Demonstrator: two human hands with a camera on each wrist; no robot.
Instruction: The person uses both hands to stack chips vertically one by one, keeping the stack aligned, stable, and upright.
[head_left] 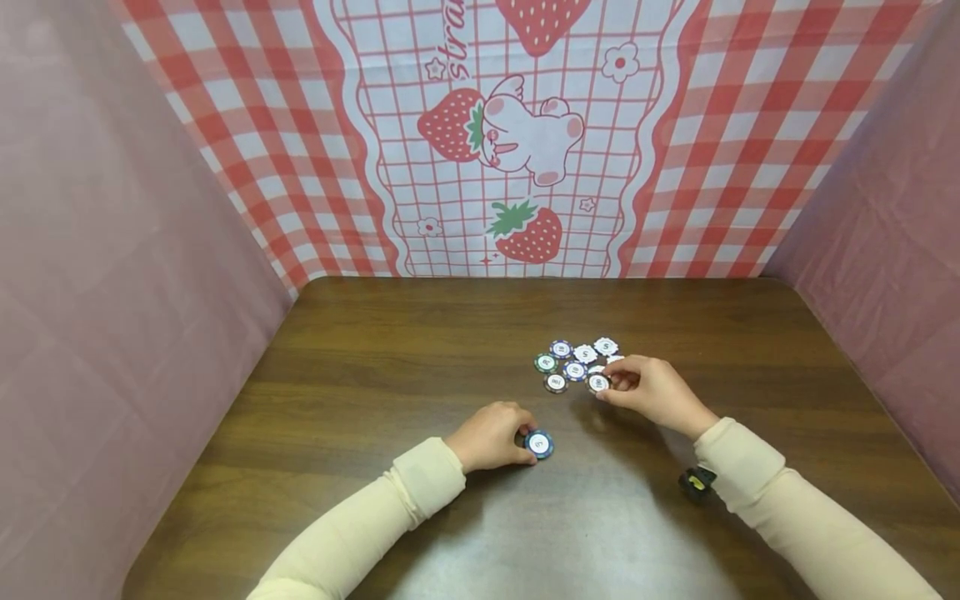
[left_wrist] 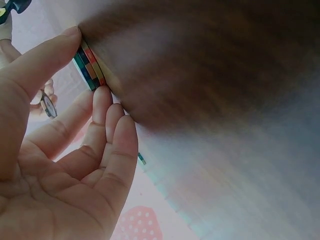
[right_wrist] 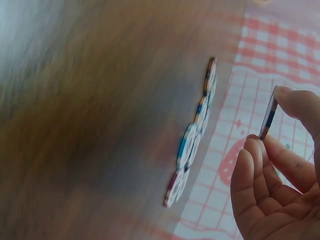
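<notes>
My left hand (head_left: 489, 435) grips a small stack of poker chips (head_left: 538, 444) by the edges, thumb on one side and fingertips on the other. The top chip is blue with a white centre; layered coloured edges of the stack (left_wrist: 90, 67) show in the left wrist view. Between thumb and fingertips, my right hand (head_left: 660, 393) pinches a dark-edged poker chip (head_left: 598, 382) with a white centre. In the right wrist view that chip (right_wrist: 269, 116) appears edge-on, raised off the table. Behind it lies a loose cluster of poker chips (head_left: 575, 371), partly covered by the right hand.
The brown wooden table (head_left: 390, 333) reaches back to a strawberry-printed cloth (head_left: 510, 150). Pink cloth walls (head_left: 150, 250) stand at both sides. A dark device (head_left: 696, 483) sits at the right wrist.
</notes>
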